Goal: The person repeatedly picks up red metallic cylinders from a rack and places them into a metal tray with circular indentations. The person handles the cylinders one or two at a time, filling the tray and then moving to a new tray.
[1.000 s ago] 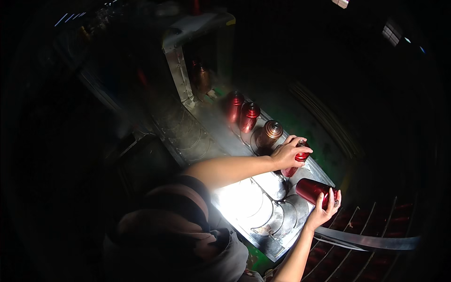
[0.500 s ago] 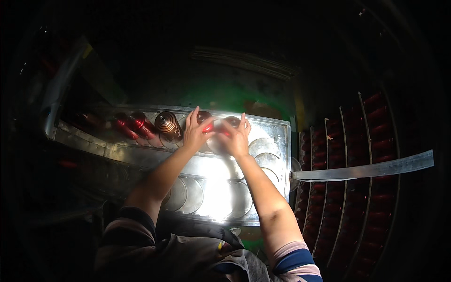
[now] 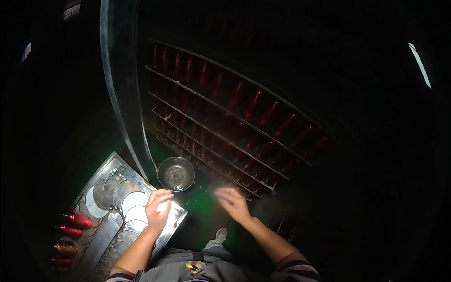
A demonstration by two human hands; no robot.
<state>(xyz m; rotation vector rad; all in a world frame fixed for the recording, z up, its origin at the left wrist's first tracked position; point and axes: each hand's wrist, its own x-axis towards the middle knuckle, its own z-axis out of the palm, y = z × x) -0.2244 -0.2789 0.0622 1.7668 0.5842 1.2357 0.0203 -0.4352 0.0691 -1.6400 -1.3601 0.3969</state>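
My left hand [image 3: 159, 209] is over the edge of the metal slat conveyor [image 3: 101, 240], its fingers stretched forward and nothing visible in it. To the right, my right hand [image 3: 233, 205] hangs in the air above the floor, its fingers out and slightly blurred, also with nothing visible in it. Two shiny red bottles [image 3: 78, 219] lie or lean on the far left of the conveyor. Beside them stands a copper-brown ringed piece [image 3: 65, 248], with more red shapes [image 3: 61, 264] below it in shadow.
A round metal pan [image 3: 176, 174] sits by the conveyor's corner. A long curved metal strip [image 3: 123, 89] rises from there. Ahead, a tiered rack [image 3: 225, 123] holds rows of red bottles. My shoe [image 3: 221, 235] is on the dark floor.
My view has swung right, from the conveyor toward the rack. My hands were at two red bottles on the conveyor; now they are away from them and farther apart.
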